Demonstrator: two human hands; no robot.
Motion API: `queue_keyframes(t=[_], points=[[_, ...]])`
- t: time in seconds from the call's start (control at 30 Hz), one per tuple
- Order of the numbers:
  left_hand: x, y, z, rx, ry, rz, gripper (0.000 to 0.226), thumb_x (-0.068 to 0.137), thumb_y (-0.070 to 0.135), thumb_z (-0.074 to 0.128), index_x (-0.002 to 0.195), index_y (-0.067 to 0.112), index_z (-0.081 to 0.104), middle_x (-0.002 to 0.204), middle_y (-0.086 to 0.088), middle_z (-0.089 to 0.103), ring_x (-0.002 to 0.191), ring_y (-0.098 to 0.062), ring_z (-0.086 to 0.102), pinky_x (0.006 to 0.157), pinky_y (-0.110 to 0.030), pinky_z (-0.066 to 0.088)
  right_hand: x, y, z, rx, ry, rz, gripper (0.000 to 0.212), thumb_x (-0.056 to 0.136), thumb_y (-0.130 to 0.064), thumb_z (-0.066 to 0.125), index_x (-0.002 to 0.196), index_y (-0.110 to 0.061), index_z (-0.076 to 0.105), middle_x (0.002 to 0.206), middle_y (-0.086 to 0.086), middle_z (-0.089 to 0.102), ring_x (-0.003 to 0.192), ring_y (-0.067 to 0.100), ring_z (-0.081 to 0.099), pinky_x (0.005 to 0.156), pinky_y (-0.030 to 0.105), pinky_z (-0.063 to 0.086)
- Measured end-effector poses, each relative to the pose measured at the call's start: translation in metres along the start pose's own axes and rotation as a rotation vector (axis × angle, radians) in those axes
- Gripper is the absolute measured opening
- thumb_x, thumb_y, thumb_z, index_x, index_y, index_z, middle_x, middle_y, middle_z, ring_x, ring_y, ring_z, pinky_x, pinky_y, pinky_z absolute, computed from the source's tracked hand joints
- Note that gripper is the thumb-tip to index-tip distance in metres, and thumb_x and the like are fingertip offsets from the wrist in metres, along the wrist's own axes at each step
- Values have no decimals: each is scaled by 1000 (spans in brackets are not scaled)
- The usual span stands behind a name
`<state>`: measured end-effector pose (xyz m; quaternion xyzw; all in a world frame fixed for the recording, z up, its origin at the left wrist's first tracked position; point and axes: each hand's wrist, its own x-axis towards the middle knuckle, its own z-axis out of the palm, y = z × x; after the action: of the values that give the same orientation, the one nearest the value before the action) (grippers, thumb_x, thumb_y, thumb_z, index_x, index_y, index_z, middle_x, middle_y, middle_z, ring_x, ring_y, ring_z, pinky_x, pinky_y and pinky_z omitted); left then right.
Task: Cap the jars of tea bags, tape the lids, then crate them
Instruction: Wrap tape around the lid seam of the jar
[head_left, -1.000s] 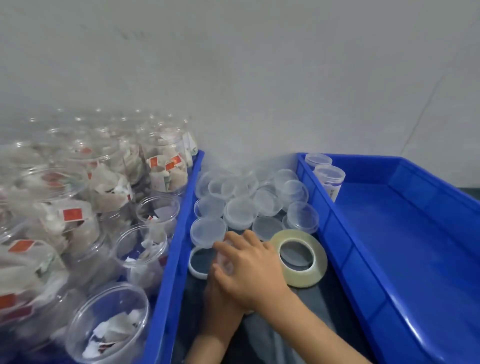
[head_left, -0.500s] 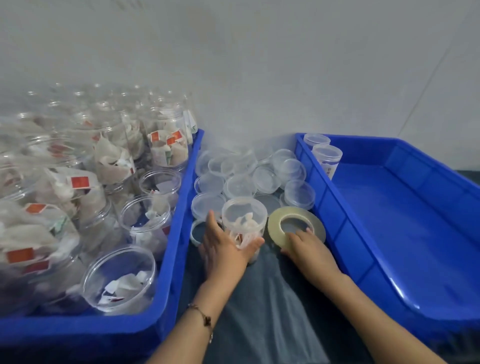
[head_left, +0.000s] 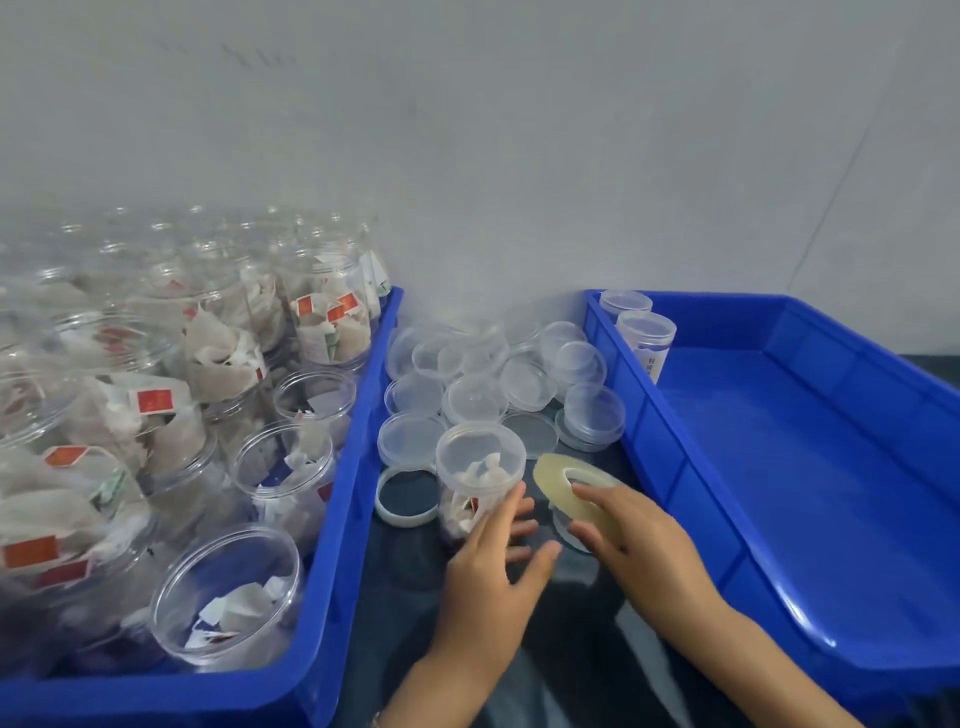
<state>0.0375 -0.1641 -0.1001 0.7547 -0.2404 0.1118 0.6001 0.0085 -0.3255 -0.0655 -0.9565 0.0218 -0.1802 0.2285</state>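
Note:
A capped clear jar of tea bags (head_left: 478, 470) stands on the dark cloth between two blue crates. My left hand (head_left: 493, 561) lies beside it with straight fingers touching its right side. My right hand (head_left: 631, 535) holds the yellowish tape roll (head_left: 566, 486), tilted up off the cloth just right of the jar. Behind them lie several loose clear lids (head_left: 496, 374). The right blue crate (head_left: 841, 415) holds two capped jars (head_left: 644, 338) in its far left corner.
The left blue crate (head_left: 358, 457) is packed with several open jars of tea bags (head_left: 156, 415). One lid (head_left: 408, 496) lies upside down left of the capped jar. A pale wall rises close behind everything.
My right hand has lifted the tape roll off the cloth and tilted it. My left hand has loosened from gripping the jar to touching its side. The view dropped slightly.

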Motion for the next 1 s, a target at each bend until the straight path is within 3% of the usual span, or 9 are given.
queue_keyframes(t=[0.07,0.17,0.27,0.47,0.6,0.73,0.8,0.9,1.0], points=[[7,7,5,-96,65,-31,54,77,3,75,125,20,56,108,11,62,94,5,62,77,-10,50,-10,-9,-5,-39,-27,-43,52,83,-51,50,123,-20,61,127,-9,60,117,12,54,94,19,36],[10,9,6,32,136,77,26,74,1,77,96,14,74,90,7,67,81,0,64,73,-20,54,-18,-17,-7,-44,-63,-33,53,86,-53,46,127,-21,58,126,-9,58,117,9,52,93,12,30],[8,9,3,88,170,130,14,76,3,76,85,13,75,85,12,67,79,2,62,72,-19,53,-25,-20,-7,-17,-77,-5,47,91,-50,45,130,-27,52,117,-13,57,108,4,51,87,10,33],[7,19,-4,201,140,156,13,86,13,59,89,12,71,86,8,65,81,0,57,74,-16,45,-21,-33,-13,-32,-145,-6,46,91,-58,33,129,-37,48,114,-20,55,101,-1,51,83,16,42],[10,16,-5,229,140,100,15,90,1,59,95,8,71,91,5,64,87,-3,56,80,-23,45,-13,-32,-14,-47,-269,-29,51,82,-59,57,129,-41,45,113,-19,56,99,2,54,81,21,43],[7,10,-12,284,154,39,23,92,2,55,109,9,69,103,5,65,95,-11,61,85,-24,46,-8,-14,-11,-16,-494,-14,69,75,-55,60,133,-51,24,83,-29,50,71,-4,49,65,15,37],[7,11,-14,295,141,34,25,93,3,54,113,11,67,105,10,63,97,-11,59,85,-21,43,-9,-8,-8,0,-530,5,77,70,-66,57,135,-53,18,80,-37,46,74,-5,49,65,12,33],[6,10,-14,276,100,-11,23,93,7,54,112,16,63,99,18,58,94,-12,59,82,-23,43,-7,-3,-2,-85,-426,26,72,65,-77,51,128,-46,36,93,-31,47,95,1,53,68,13,31],[5,10,-19,327,137,-6,16,83,2,68,99,7,66,88,7,67,81,-20,66,71,-28,49,0,-3,-2,-260,-281,-54,49,73,-76,39,91,-32,53,66,-16,44,72,11,50,55,22,25]])
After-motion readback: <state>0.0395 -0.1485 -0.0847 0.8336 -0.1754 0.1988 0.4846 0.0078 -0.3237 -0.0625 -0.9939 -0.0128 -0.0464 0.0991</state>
